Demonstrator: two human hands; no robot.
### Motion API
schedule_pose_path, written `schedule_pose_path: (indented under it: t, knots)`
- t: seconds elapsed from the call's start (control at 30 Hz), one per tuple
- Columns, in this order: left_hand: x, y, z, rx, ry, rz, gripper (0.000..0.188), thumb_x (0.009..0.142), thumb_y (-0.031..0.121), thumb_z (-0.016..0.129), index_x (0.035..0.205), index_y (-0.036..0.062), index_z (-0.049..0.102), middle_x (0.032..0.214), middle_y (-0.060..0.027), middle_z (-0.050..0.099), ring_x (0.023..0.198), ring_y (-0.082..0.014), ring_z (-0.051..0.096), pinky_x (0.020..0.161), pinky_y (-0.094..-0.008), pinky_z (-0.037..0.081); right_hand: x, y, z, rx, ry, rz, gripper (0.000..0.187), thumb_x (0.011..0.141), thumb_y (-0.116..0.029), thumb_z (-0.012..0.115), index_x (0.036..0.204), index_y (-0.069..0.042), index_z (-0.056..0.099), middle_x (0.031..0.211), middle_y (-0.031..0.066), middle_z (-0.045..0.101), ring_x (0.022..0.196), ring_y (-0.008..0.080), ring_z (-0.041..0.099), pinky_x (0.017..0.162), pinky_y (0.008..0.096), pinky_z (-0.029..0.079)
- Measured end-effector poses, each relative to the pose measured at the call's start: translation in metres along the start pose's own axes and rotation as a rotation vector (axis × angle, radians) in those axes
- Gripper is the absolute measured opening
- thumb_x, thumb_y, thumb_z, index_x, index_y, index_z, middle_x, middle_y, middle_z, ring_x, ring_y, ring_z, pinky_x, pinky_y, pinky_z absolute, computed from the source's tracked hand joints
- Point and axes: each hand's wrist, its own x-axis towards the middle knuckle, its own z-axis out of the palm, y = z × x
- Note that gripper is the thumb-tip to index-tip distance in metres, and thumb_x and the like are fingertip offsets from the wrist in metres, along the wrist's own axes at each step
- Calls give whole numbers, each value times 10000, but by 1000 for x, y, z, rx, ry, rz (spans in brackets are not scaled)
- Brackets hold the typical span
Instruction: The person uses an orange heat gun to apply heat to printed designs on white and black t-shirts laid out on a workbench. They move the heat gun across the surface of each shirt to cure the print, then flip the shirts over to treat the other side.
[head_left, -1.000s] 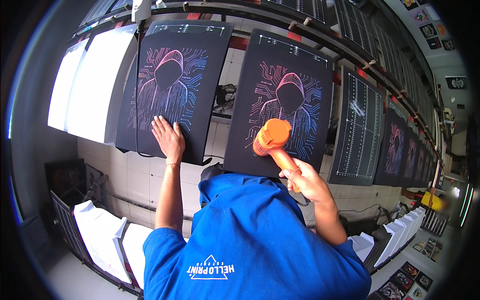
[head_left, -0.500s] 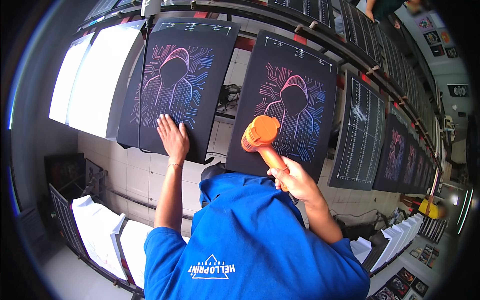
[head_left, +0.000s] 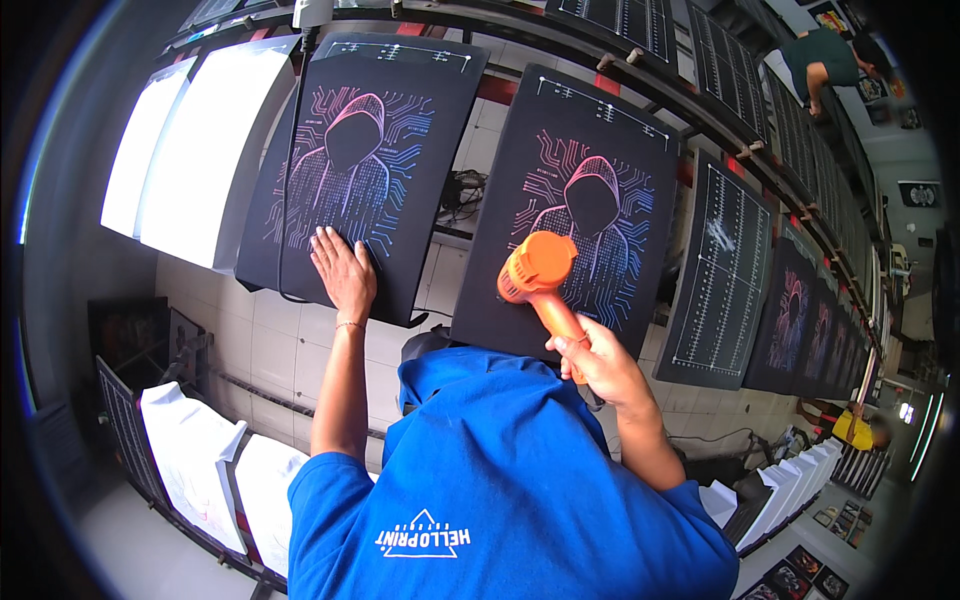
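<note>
My left hand point(head_left: 345, 275) lies flat, fingers stretched out, on the lower part of a black printed shirt panel point(head_left: 270, 225). Its print is a hooded, faceless figure in pink and blue circuit lines. My right hand point(head_left: 603, 362) is wrapped round the handle of an orange hair dryer point(head_left: 541, 268). The dryer hovers over the lower left of a second black panel point(head_left: 520, 120) bearing the same print, covering part of it. Whether it is running cannot be seen.
White panels point(head_left: 215, 150) stand to the left, a cord point(head_left: 288, 200) hanging beside them. Right of me, a board with white grid marks point(head_left: 715, 270) and more printed black panels point(head_left: 790, 310) follow along the rack. A co-worker point(head_left: 822, 65) is at the far right.
My right hand and the hair dryer have shifted slightly right. My left hand stays on the left panel. The far-right co-worker has come further into view.
</note>
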Motion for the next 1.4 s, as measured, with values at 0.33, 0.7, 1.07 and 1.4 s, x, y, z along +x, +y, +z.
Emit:
schedule_pose_path:
  t: [0.33, 0.7, 1.07, 1.4]
  knots:
    - [-34, 39, -18, -106, -100, 170, 621, 980, 310, 403, 1434, -94, 277, 1516, -261, 251, 1438, -384, 178, 1176, -469, 112, 18, -7, -6, 14, -5, -52, 390, 950, -273, 602, 1188, 24, 517, 950, 52, 607, 657, 54, 542, 595, 212, 483]
    - [19, -35, 0, 26, 25, -58, 625, 988, 343, 408, 1426, -90, 299, 1511, -258, 270, 1423, -380, 225, 1163, -471, 160, 33, -22, -7, -18, 32, -115, 364, 961, -235, 569, 1210, 23, 511, 936, 60, 612, 646, 62, 545, 602, 223, 493]
    - [54, -42, 11, -10, 16, -139, 613, 1006, 357, 349, 1450, -61, 283, 1527, -234, 259, 1439, -364, 191, 1167, -474, 130, 49, -34, -11, 13, 89, -141, 358, 947, -253, 584, 1170, 20, 522, 914, 53, 602, 639, 62, 546, 567, 216, 468]
    - [74, -16, 20, -11, 36, 63, 581, 1007, 322, 361, 1439, -62, 305, 1523, -231, 269, 1436, -370, 199, 1168, -474, 128, 29, -30, -16, 87, 195, -107, 351, 949, -240, 581, 1173, 25, 525, 916, 49, 599, 627, 65, 544, 569, 214, 472]
